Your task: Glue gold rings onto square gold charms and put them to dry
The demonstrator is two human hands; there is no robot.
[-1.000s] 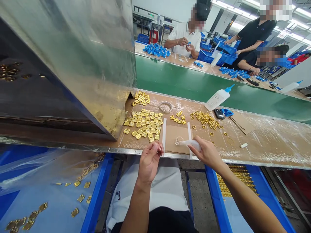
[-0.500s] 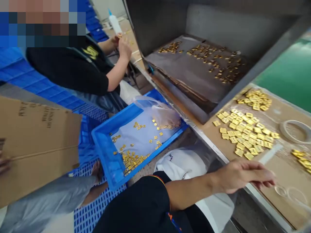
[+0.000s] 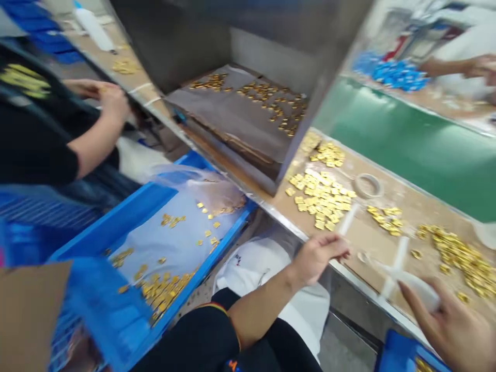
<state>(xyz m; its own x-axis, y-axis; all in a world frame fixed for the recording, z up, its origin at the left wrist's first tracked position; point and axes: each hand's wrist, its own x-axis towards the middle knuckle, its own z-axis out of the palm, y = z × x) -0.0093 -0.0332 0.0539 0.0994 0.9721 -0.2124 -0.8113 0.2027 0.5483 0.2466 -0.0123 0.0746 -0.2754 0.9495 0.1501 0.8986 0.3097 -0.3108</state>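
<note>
My left hand (image 3: pixel 320 256) hovers by the front edge of the cardboard-covered bench (image 3: pixel 374 248), thumb and fingers pressed together; whatever they hold, if anything, is too small to make out. At the lower right my right hand (image 3: pixel 445 325) is wrapped round a white squeeze bottle (image 3: pixel 418 289), whose thin nozzle points left toward my left hand. Past my left hand lies a spread of flat gold square pieces (image 3: pixel 323 201). A smaller group of gold pieces (image 3: pixel 387 219) and a long heap of gold ring-like pieces (image 3: pixel 461 258) lie beyond the bottle.
A dark metal box (image 3: pixel 263 150) with gold pieces inside stands on the bench. A tape roll (image 3: pixel 368 186) lies behind the pieces. Below left is a blue crate (image 3: pixel 93 232) holding gold pieces on a sheet. A co-worker's hands (image 3: pixel 104 95) are at the left; another person is across the green surface (image 3: pixel 391 134).
The view has swung right, bringing my right hand with the squeeze bottle and more gold pieces into sight. My left hand remains pinched near the bench edge. The carton at left has mostly left view.
</note>
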